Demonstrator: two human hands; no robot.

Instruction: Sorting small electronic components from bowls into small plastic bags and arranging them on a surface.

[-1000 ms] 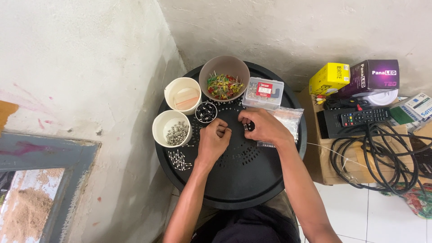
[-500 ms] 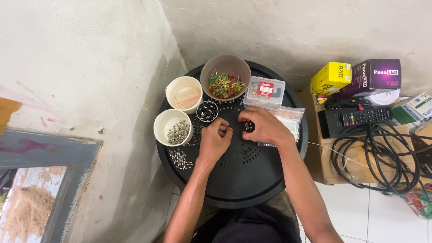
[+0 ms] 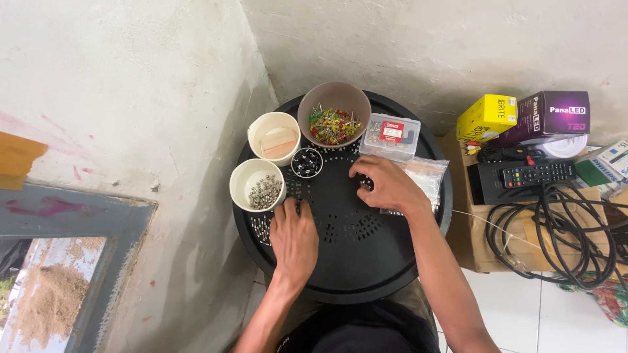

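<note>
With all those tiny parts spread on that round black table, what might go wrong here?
The loose small silvery parts lie close to the rim of the round black table, beside the left hand; a nudge might sweep some off. The white paper cup of similar parts stands just above that hand and looks light, so it could tip. The right hand rests against a clear plastic bag that overhangs the table's edge and may slide off.

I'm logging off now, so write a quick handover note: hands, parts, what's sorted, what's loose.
Left hand: flat on the black round table, fingertips at the loose metal parts beside the cup of metal parts.
Right hand: fingers curled on small parts mid-table; grip hidden.
Already sorted: LEDs in the brown bowl, dark parts in the small cup.
Still loose: the metal parts by the left hand.
</note>
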